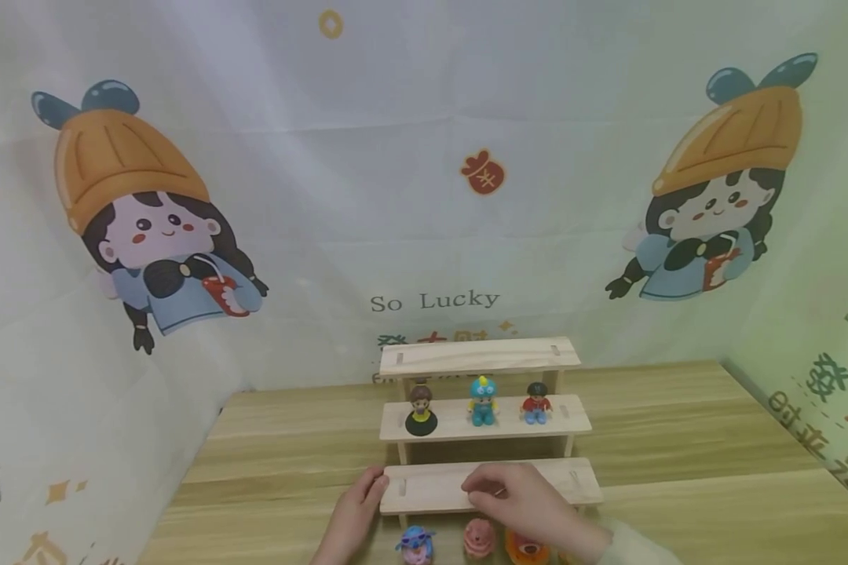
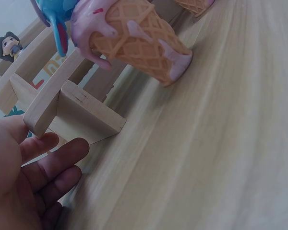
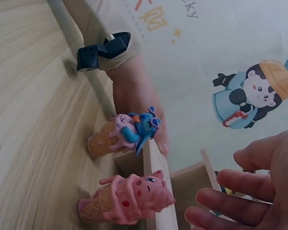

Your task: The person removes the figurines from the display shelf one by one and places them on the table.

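Note:
My left hand (image 1: 356,510) grips the left end of the wooden stepped display shelf (image 1: 431,488) at its lowest board. In the left wrist view, that board's corner lies between thumb and forefinger, while the other fingers (image 2: 62,163) extend below it. Over the same board is my right hand (image 1: 512,494), its fingers loosely bent and holding nothing. In front of the shelf stand a blue figurine with sunglasses on an ice-cream cone (image 1: 417,544), a pink winking figurine on a cone (image 3: 127,198) and an orange-and-pink figurine (image 1: 525,548), partly hidden by my right arm.
On the middle board stand a brown-haired figurine on a black base (image 1: 421,408), a teal figurine (image 1: 482,402) and a red-jacketed figurine (image 1: 536,404). The top board (image 1: 480,355) rises near the printed backdrop (image 1: 424,243). Wood-grain tabletop (image 1: 678,439) extends to both sides.

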`<state>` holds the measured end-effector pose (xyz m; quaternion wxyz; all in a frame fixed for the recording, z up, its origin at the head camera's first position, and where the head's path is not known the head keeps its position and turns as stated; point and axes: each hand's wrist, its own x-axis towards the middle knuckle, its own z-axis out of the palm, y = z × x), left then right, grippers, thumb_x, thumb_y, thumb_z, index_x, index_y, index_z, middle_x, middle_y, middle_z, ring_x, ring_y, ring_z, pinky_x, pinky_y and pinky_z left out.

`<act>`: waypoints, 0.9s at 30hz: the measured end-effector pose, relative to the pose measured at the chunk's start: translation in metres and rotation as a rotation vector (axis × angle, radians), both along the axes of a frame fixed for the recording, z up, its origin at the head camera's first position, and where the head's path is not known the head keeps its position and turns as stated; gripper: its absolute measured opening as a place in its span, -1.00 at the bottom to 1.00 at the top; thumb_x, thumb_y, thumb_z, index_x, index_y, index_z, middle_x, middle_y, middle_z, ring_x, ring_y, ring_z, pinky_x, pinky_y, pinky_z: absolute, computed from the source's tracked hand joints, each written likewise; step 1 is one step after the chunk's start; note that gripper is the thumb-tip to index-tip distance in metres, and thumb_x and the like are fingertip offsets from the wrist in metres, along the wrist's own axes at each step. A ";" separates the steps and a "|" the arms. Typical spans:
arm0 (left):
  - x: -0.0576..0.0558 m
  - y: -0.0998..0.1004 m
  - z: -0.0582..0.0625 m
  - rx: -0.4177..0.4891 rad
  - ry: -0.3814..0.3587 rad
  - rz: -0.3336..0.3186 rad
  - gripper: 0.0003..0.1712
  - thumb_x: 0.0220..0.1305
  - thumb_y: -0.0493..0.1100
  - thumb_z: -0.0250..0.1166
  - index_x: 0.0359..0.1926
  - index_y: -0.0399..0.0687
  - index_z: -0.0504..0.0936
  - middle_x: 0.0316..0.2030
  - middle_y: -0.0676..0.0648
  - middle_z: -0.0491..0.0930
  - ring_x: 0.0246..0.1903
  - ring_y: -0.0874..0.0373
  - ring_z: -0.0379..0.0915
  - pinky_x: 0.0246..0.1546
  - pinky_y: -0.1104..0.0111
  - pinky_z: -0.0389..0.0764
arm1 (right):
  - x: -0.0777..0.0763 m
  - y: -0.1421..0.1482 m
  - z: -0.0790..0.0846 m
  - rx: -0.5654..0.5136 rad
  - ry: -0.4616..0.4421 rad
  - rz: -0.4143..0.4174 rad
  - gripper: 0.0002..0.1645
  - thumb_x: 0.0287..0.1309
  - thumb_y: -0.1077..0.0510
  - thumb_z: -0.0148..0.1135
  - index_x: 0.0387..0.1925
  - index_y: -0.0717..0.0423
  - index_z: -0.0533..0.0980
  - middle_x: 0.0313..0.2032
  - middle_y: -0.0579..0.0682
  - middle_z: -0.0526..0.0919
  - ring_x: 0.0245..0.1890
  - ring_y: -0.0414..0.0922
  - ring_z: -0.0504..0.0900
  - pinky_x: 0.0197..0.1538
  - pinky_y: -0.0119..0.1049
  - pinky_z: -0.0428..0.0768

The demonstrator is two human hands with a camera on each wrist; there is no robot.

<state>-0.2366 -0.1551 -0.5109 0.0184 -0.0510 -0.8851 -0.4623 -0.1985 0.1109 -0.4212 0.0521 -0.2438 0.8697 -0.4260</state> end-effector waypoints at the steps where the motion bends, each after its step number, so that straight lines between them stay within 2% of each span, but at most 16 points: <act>1: 0.000 0.000 0.000 0.001 0.003 -0.003 -0.48 0.45 0.08 0.00 0.14 -0.25 0.49 0.10 -0.32 0.54 0.15 -0.29 0.40 0.15 -0.14 0.40 | 0.001 0.002 0.001 0.000 0.002 -0.008 -0.80 0.21 0.08 0.23 -0.22 0.11 0.64 -0.26 -0.05 0.72 -0.28 -0.24 0.65 -0.25 -0.44 0.60; 6: 0.001 0.001 0.000 0.005 0.007 -0.011 -0.49 0.45 0.07 0.00 0.13 -0.25 0.50 0.08 -0.32 0.55 0.14 -0.29 0.41 0.14 -0.14 0.41 | 0.006 0.017 0.007 -0.023 0.011 -0.034 -0.78 0.23 0.08 0.22 -0.21 0.14 0.63 -0.21 0.00 0.71 -0.23 -0.19 0.66 -0.23 -0.45 0.61; 12: 0.000 0.002 0.000 0.011 0.007 -0.009 -0.48 0.45 0.07 0.00 0.13 -0.25 0.50 0.08 -0.33 0.55 0.13 -0.31 0.41 0.14 -0.15 0.40 | 0.008 0.036 0.010 -0.033 0.064 -0.104 -0.80 0.24 0.08 0.21 -0.22 0.11 0.63 -0.20 -0.02 0.71 -0.23 -0.23 0.65 -0.22 -0.49 0.61; 21: 0.001 -0.003 -0.002 -0.005 0.017 -0.009 -0.52 0.45 0.04 0.01 0.11 -0.24 0.51 0.07 -0.33 0.56 0.12 -0.30 0.43 0.12 -0.14 0.43 | 0.005 0.056 0.016 -0.071 0.007 -0.159 -0.72 0.27 0.04 0.18 -0.15 0.16 0.60 -0.16 0.04 0.69 -0.19 -0.14 0.63 -0.19 -0.47 0.59; 27: 0.000 -0.001 -0.001 -0.003 0.015 -0.013 -0.52 0.45 0.04 0.01 0.11 -0.25 0.50 0.06 -0.32 0.56 0.12 -0.30 0.43 0.12 -0.14 0.43 | 0.001 0.070 0.028 -0.068 0.066 -0.195 -0.75 0.27 0.09 0.18 -0.14 0.17 0.60 -0.17 0.07 0.70 -0.17 -0.09 0.65 -0.15 -0.43 0.60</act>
